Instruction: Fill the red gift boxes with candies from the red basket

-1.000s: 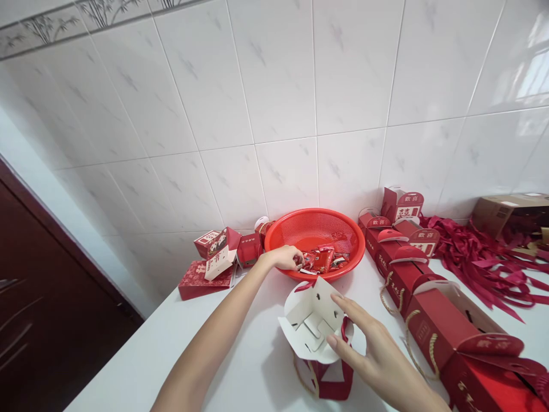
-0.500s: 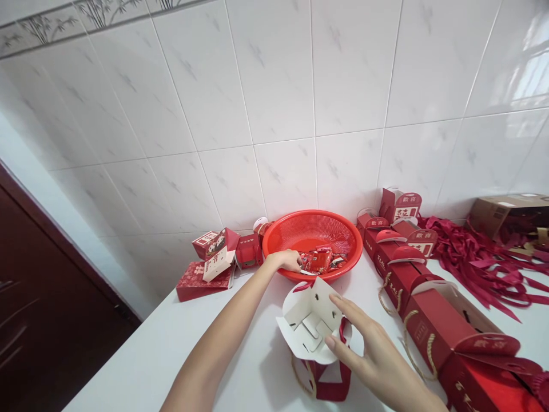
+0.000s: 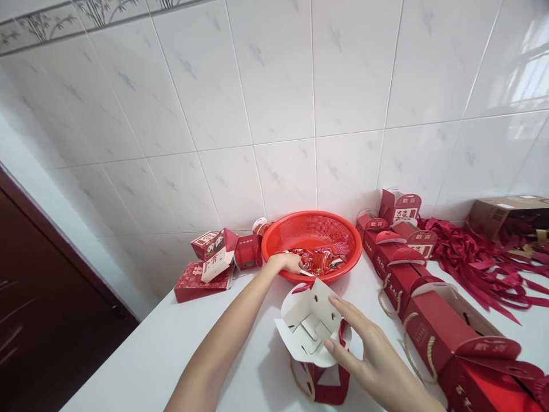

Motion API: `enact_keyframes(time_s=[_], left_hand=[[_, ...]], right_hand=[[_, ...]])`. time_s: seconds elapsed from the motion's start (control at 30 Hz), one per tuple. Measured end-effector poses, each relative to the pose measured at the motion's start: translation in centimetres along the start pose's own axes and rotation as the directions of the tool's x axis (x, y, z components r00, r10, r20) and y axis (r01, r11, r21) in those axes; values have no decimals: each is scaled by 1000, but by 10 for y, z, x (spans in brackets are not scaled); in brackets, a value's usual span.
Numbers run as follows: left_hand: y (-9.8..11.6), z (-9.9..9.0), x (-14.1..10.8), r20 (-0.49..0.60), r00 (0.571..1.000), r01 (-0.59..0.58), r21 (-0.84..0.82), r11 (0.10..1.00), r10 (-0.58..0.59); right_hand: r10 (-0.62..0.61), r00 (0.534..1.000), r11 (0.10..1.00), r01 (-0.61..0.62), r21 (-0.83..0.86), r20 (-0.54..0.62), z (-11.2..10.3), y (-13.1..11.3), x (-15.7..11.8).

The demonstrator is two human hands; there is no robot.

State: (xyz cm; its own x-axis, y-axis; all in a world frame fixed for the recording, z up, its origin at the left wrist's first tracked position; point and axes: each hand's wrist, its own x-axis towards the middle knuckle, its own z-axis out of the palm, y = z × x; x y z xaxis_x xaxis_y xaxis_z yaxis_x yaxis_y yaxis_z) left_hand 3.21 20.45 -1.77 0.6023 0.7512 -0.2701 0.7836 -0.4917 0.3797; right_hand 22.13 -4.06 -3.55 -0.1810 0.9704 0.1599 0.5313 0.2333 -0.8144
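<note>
My left hand [image 3: 288, 262] reaches over the near rim of a red plastic basket [image 3: 315, 222], in among shiny red wrapped packets [image 3: 319, 260]. Its fingers curl down, and what they hold, if anything, is hidden. A small red gift box [image 3: 309, 326] with a white inside stands on the table in front of the basket, its top flaps up and its inside bare. My right hand [image 3: 364, 343] is round the box's right side, thumb at the near edge and fingers at the far flap. A dark red ribbon and a rope handle hang on this box.
A row of red boxes [image 3: 433, 315] with rope handles runs along the right. Beyond it lie a heap of dark red ribbons [image 3: 458, 252] and a cardboard carton [image 3: 493, 217]. Several red boxes [image 3: 203, 280] are piled left of the basket. A tiled wall [image 3: 283, 171] closes the back.
My left hand has shifted slightly within the basket, and the red packets there now spread further left behind it. My right hand and the gift box stay almost in place.
</note>
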Motion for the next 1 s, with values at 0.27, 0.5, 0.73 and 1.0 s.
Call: enact_keyframes(time_s=[0.27, 0.5, 0.73, 1.0], left_hand=[[4, -3, -7, -62, 997, -40, -73, 996, 36], [8, -3, -21, -275, 961, -146, -598, 788, -31], [8, -7, -25, -397, 903, -264, -814, 517, -163], [1, -7, -20, -308, 897, -178, -907, 381, -315]], right_hand=[[5, 1000, 1000, -5, -4, -7, -2, -1, 1], [13, 1000, 1000, -13, -6, 2, 0, 0, 2], [15, 1000, 1000, -15, -9, 4, 0, 0, 1], [-1, 1000, 1000, 1, -16, -9, 0, 1, 2]])
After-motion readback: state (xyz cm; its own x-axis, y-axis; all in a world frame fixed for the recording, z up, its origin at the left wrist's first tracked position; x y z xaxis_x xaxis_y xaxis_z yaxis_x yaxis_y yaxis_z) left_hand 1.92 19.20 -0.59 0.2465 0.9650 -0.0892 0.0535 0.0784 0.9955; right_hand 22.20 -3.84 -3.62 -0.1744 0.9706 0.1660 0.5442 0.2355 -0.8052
